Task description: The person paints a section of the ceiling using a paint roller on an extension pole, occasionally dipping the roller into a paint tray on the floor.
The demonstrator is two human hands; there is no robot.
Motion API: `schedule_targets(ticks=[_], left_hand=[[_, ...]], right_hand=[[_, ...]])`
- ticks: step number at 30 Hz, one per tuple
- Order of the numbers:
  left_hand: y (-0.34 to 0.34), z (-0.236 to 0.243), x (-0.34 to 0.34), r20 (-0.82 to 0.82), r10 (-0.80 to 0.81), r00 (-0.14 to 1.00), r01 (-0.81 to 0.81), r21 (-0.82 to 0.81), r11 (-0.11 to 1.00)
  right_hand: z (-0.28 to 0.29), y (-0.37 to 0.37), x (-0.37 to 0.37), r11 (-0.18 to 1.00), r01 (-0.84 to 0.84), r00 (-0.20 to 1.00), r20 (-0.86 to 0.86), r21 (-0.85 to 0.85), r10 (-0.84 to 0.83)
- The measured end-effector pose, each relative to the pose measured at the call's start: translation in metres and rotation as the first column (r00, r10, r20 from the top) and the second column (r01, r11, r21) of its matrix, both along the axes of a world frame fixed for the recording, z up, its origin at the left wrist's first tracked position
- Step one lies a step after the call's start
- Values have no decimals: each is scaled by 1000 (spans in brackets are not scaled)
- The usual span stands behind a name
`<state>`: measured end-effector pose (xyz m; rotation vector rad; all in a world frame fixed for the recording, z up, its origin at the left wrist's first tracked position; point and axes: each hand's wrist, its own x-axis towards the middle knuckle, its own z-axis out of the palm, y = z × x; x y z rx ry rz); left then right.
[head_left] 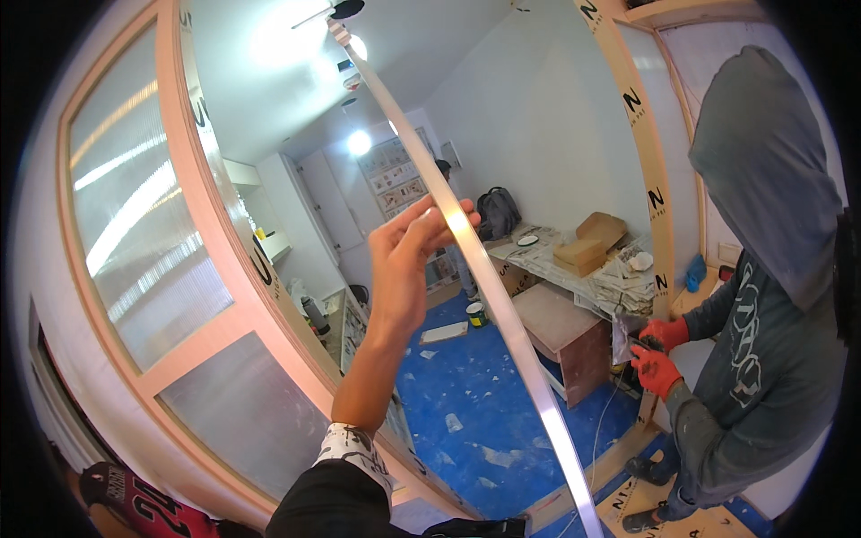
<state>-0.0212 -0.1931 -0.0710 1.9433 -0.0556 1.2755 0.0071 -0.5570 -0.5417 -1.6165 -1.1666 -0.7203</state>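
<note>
My left hand (pixel 405 253) is raised in the middle of the view, fingers wrapped round a long, pale metal strip (pixel 502 309). The strip is narrow and shiny and runs aslant from the ceiling area at the top down to the lower edge. Its upper end (pixel 339 32) looks stepped or notched; the lower end is cut off by the picture's edge. A black sleeve and a patterned white cuff cover my left forearm. My right hand does not show.
A wooden-framed partition with ribbed glass (pixel 148 211) stands at left. On the right, a co-worker in a grey hood (pixel 762 170) and red gloves (pixel 657 369) holds a flat tool. Blue sheeting (pixel 466 394) covers the floor. Behind are a cluttered counter (pixel 538 244), cardboard box (pixel 581 255) and paint tin (pixel 476 314).
</note>
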Motion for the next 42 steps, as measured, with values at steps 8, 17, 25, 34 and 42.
schedule_targets(ticks=[8,17,25,34,42], left_hand=[[-54,-23,-29,-17,-44,999,43,-7,999],[-80,-47,-41,-86,-52,995,45,-82,996],[-83,-47,-58,-102,62,993,-70,-76,995],[-57,-15,-67,3,140,990,-140,-34,990],[42,-1,-46,174,124,977,-72,-278,958]], right_hand=[[-6,-63,-13,994,23,1000,-11,-105,-24],[-20,-108,-31,971,-80,987,-153,-224,46],[-4,-100,-34,972,-132,978,-184,-192,96],[3,-63,-38,953,-233,959,-207,-193,192],[4,25,-39,918,-294,933,-290,-265,215]])
